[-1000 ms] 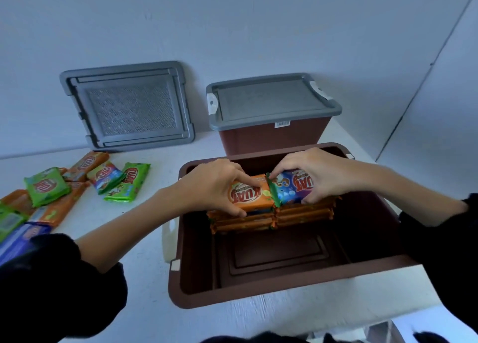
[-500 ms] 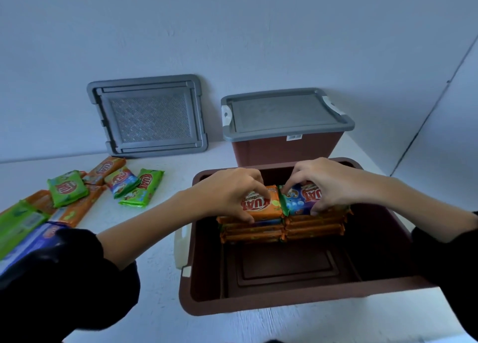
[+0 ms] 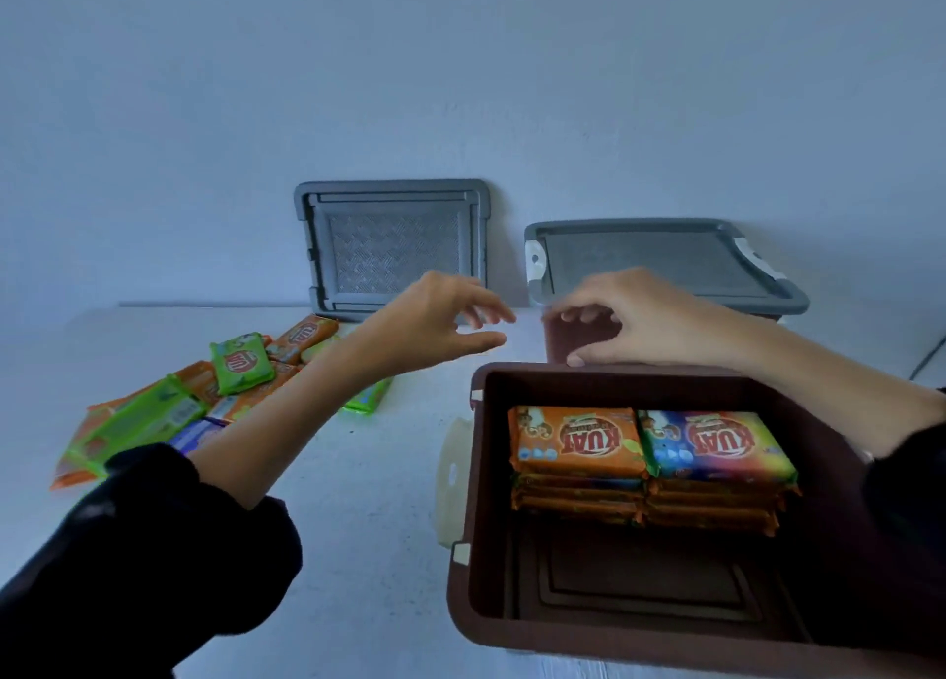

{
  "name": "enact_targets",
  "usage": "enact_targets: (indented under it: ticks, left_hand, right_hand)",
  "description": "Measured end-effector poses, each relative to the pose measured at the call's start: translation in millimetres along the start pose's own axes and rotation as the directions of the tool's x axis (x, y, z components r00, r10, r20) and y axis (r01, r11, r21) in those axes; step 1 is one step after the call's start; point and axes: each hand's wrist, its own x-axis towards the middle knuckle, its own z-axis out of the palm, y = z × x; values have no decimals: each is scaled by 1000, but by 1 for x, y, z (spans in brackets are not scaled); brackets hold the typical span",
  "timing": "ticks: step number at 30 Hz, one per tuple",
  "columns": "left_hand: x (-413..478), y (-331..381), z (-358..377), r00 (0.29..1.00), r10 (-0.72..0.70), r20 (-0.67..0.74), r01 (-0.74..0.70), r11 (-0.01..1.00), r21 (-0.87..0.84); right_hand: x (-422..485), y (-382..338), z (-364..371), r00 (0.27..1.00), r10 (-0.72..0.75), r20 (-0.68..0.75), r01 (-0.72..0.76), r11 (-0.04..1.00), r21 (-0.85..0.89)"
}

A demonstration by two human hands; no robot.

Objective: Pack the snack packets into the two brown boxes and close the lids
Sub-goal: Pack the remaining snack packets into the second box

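While the left hand (image 3: 440,325) and right hand (image 3: 635,320) hover mid-frame, fingers loose and empty, two packet stacks (image 3: 652,466) sit in the open brown box (image 3: 614,627) lower right, loose packets (image 3: 205,397) mid-left.

A plain, pale blue-grey painted wall (image 3: 460,64) is seen behind a flat white tabletop (image 3: 368,499), and everything is lit dimly with a cool bluish cast.
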Motion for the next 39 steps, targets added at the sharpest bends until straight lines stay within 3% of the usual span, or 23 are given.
enact_targets:
  ticks: [4, 8, 14, 21, 26, 33, 39]
  left_hand:
    - [-35, -44, -25, 970, -177, -164, 177, 984, -18]
    - [-78, -87, -38, 865, -403, -299, 406, 912, -55]
    - [-136, -142, -37, 669, -697, -260, 720, 694, -6]
    - [-162, -187, -18, 486, -839, -243, 856, 513, -58]
    - [-135, -208, -4, 458, -853, -249, 858, 498, -126]
    - [-105, -235, 21, 383, -894, -233, 913, 404, -50]
    - [-101, -247, 17, 432, -870, -238, 902, 417, 110]
  right_hand:
    - [52, -31, 11, 994, -105, -41, 104, 994, -25]
    - [105, -66, 32, 983, -182, -15, 182, 983, 0]
    - [174, -110, 81, 963, -261, 73, 261, 965, 1]
    - [241, -125, 146, 951, -183, 248, 189, 982, 3]
    - [262, -119, 181, 951, -96, 293, 132, 986, -105]
    - [269, -112, 192, 939, -12, 343, 34, 998, -59]
    - [273, -114, 185, 922, 62, 381, -27, 995, -95]
